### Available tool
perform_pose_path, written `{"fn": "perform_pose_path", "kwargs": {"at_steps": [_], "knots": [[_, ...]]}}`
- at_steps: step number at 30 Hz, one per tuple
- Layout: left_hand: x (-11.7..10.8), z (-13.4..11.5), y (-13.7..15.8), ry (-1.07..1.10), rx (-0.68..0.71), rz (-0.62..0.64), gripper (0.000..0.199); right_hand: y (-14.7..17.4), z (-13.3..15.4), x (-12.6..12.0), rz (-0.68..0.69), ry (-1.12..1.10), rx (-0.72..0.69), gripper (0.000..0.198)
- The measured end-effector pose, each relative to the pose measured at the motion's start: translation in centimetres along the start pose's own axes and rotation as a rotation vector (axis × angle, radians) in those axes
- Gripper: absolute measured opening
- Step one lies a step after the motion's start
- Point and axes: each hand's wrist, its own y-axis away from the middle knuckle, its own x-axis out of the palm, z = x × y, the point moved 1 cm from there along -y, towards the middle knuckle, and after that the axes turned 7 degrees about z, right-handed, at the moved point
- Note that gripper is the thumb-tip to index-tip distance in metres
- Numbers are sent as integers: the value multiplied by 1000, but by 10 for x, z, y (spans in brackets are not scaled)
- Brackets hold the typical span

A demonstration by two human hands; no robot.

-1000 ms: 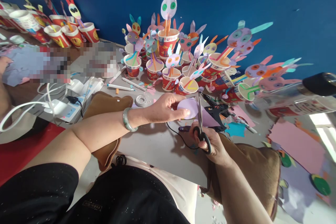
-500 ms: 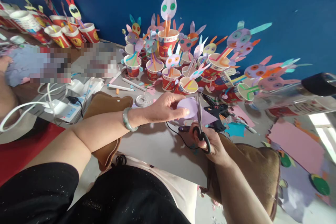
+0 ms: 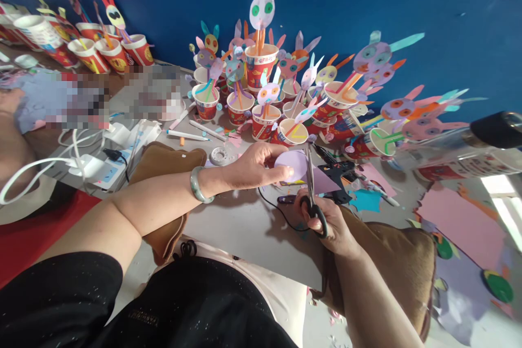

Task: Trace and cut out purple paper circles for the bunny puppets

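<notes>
Between the thumb and fingers of my left hand (image 3: 261,166) is a lavender paper oval (image 3: 294,164), held over the grey table. My right hand (image 3: 328,223) grips black-handled scissors (image 3: 313,209), with fingers through the loops. The blades point up and away, close along the right edge of the oval; I cannot tell whether they touch it. Beneath lies a lavender paper scrap (image 3: 324,182). A black glue gun (image 3: 338,179) rests just right of the blades, its thin cord running to the left.
Paper cups (image 3: 261,68) with paper rabbit heads crowd the back. A clear bottle (image 3: 448,147) leans in at the right, above pink paper (image 3: 463,223). A power strip (image 3: 118,157) with white cables sits left. Brown cushions (image 3: 391,261) flank the table. Another person's arm (image 3: 12,136) shows far left.
Almost nothing differs. The lavender oval appears slightly turned in my left hand, and the scissors stay beside its right edge.
</notes>
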Motion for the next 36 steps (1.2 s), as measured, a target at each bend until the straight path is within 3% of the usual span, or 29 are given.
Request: {"fn": "perform_pose_path", "kwargs": {"at_steps": [27, 36], "knots": [[-1, 5, -1, 68, 16, -55, 21, 2, -3, -1, -28, 20, 9, 64], [1, 1, 0, 43, -24, -7, 22, -1, 6, 0, 7, 20, 14, 65]]}}
